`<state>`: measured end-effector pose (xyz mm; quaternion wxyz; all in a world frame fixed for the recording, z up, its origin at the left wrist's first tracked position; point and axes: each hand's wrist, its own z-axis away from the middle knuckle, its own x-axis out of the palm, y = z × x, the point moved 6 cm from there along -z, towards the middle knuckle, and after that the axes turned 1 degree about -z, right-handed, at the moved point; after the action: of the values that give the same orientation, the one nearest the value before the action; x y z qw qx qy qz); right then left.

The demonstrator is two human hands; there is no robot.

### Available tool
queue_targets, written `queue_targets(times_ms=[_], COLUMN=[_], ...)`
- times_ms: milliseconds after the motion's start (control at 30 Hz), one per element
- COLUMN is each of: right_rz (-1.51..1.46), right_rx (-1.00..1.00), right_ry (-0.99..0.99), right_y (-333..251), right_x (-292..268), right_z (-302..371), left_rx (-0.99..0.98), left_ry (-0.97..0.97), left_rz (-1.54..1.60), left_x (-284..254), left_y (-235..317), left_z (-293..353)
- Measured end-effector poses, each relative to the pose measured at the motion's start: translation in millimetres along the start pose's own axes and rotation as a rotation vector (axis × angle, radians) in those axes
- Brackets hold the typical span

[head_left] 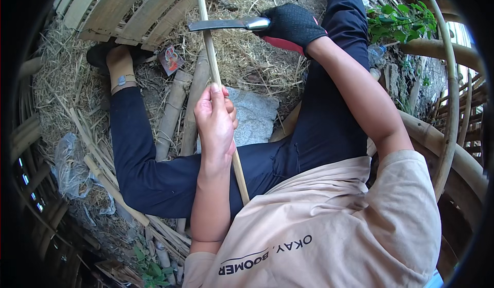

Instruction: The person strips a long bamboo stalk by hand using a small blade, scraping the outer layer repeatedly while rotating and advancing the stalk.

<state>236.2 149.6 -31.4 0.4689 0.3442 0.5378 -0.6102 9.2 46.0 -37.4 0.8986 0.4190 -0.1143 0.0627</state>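
Observation:
My bare left hand (215,120) is closed around a long, pale bamboo strip (212,56). The strip slants from the top of the view down past my wrist, its lower end against my shirt at the waist. My right hand (292,26), in a black knit glove with red on the palm side, grips a knife (221,24) by its handle; the handle is mostly hidden in the fist. The knife's dark blade lies crosswise over the strip, well beyond my left hand, and appears to touch it.
A flat grey stone (254,114) lies between my legs. Bamboo poles (172,110) and straw cover the ground. Slatted bamboo (110,12) stands at upper left, clear plastic (71,164) at left. Curved bamboo poles (429,136) and a leafy plant (401,23) are at right.

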Motion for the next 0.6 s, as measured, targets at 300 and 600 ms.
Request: queue_targets(times_ms=[300, 600], right_rz=[-0.027, 0.042], right_rx=[-0.21, -0.231], right_ry=[-0.206, -0.101], right_y=[-42.5, -44.1], right_x=[18.2, 27.7], right_z=[21.2, 9.6], left_rx=[0.002, 0.043], left_ry=[0.01, 0.086], left_rz=[-0.017, -0.092], left_x=[-2.2, -4.6], left_y=[0.1, 2.1], left_z=[-0.4, 0.0])
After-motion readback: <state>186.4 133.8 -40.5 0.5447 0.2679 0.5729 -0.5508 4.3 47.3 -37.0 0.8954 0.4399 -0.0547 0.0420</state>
